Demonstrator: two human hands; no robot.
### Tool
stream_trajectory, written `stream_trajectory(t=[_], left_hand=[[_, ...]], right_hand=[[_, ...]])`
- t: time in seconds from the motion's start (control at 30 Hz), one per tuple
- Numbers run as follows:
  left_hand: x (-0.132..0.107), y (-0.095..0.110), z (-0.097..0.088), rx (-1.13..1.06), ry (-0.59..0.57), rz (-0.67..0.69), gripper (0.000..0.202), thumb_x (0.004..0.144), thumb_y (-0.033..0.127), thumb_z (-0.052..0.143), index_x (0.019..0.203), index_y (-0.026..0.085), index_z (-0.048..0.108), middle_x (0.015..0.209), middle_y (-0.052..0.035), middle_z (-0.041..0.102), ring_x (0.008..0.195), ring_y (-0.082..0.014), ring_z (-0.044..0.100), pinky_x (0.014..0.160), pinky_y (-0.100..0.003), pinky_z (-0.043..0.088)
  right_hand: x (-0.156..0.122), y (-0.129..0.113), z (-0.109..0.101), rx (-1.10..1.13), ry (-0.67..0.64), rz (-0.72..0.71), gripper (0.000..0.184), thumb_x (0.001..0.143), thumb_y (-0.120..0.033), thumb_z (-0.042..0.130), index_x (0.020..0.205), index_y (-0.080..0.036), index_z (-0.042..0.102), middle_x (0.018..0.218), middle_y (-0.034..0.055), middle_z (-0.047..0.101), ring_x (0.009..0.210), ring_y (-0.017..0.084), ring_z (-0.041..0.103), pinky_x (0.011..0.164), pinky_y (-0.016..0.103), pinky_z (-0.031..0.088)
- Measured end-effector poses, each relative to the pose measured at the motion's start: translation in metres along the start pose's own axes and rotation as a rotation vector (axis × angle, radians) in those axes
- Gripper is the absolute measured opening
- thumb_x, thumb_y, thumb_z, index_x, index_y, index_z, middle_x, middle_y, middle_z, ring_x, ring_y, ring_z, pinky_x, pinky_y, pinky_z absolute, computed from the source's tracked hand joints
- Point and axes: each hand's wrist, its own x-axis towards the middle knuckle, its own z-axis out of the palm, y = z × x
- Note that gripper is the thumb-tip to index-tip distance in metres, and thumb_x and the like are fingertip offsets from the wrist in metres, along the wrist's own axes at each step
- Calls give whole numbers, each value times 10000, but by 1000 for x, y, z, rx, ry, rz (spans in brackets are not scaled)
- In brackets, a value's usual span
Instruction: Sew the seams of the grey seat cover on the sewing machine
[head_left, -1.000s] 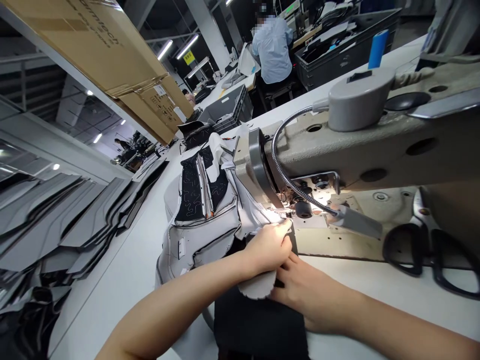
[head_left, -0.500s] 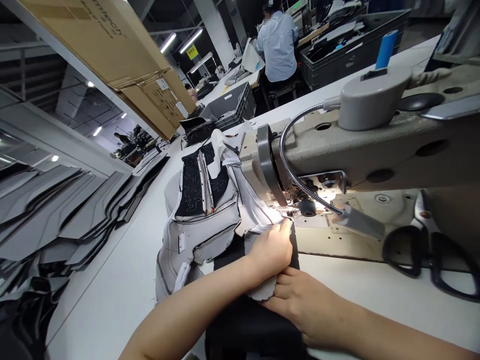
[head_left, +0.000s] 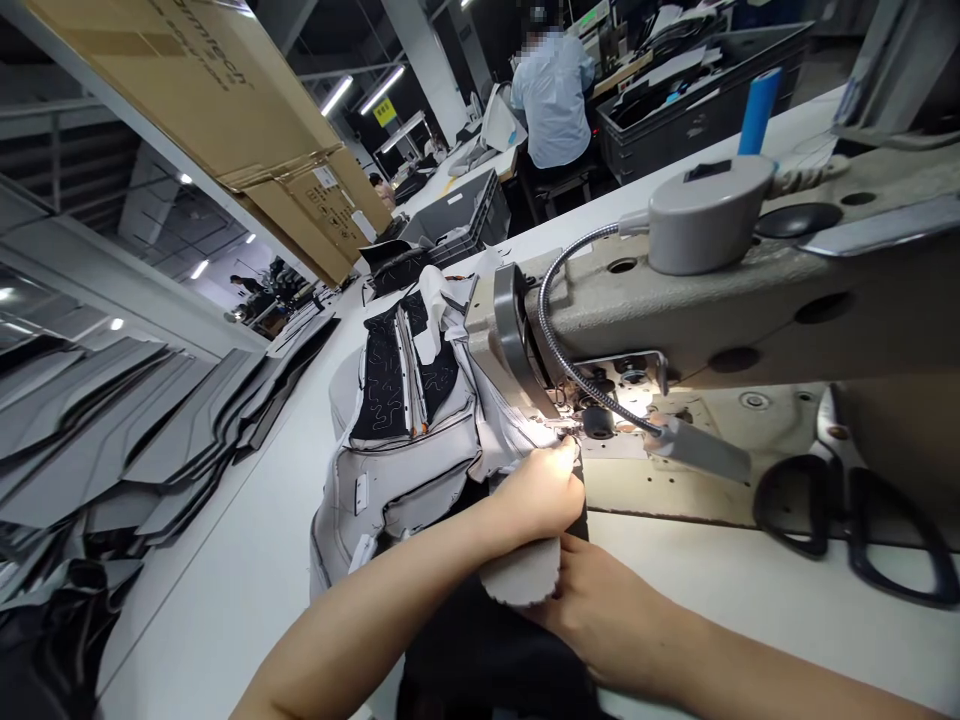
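Note:
A grey and black sewn fabric cover [head_left: 420, 465] lies on the white table, its right edge running under the lit needle area of a sewing machine [head_left: 720, 330]. My left hand [head_left: 536, 495] is closed on the cover's edge just in front of the presser foot, thumb and fingers pinched together. Below and to the right, my right hand [head_left: 589, 605] grips the same cover beside a grey flap [head_left: 525, 575]; its fingertips are partly hidden under the flap. Black fabric [head_left: 487, 650] hangs towards me beneath both forearms.
Large black-handled scissors [head_left: 836, 500] lie on the machine bed at right. A small lamp [head_left: 701, 450] on a bendy metal neck lights the needle. Stacked grey panels [head_left: 150, 430] fill the left side. Cardboard boxes [head_left: 225, 120], grey crates [head_left: 465, 220] and a seated person [head_left: 553, 95] are beyond.
The right hand has shifted slightly left and down, its fingers now tucked further behind the grey flap. The left hand stays near the needle. The view has shifted a little.

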Motion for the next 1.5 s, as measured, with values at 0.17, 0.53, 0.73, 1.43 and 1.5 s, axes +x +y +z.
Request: stream_trajectory(t=[0.17, 0.53, 0.73, 1.43, 1.5], left_hand=[[1, 1, 2, -53, 13, 26, 397, 787, 111, 362, 1142, 122, 540, 1117, -116, 614, 1019, -220, 560, 924, -303, 432], [4, -5, -1, 64, 39, 192, 218, 758, 94, 395, 802, 157, 599, 784, -28, 609, 724, -152, 535, 723, -252, 457], [-11, 0, 11, 316, 131, 38, 485, 833, 162, 439, 1317, 169, 475, 1084, -114, 610, 981, -275, 575, 819, -367, 496], [-10, -23, 19, 333, 118, 228, 449, 835, 232, 410, 1274, 153, 461, 957, -87, 635, 818, -236, 614, 717, -345, 523], [-12, -21, 26, 351, 143, 185, 476, 836, 228, 412, 1295, 107, 434, 966, -112, 624, 834, -256, 606, 684, -356, 530]], right_hand=[[3, -3, 1, -72, 38, 17, 129, 866, -181, 480, 893, -206, 604, 878, -5, 677, 882, 172, 576, 980, 347, 314], [-1, 7, 5, -246, 47, 240, 370, 785, -232, 574, 1150, -184, 604, 1126, 109, 616, 1155, 280, 471, 1058, 474, 258], [-7, 8, -10, -391, -52, 209, 360, 663, -237, 669, 1011, -144, 661, 1009, 131, 658, 1040, 328, 527, 1021, 533, 287], [-24, 67, -53, -783, 122, 557, 365, 901, -193, 367, 1171, -249, 606, 915, 66, 651, 555, 160, 557, 574, 292, 406], [-25, 67, -51, -822, 89, 571, 369, 908, -219, 369, 1191, -261, 604, 930, 77, 640, 531, 157, 541, 537, 289, 392]])
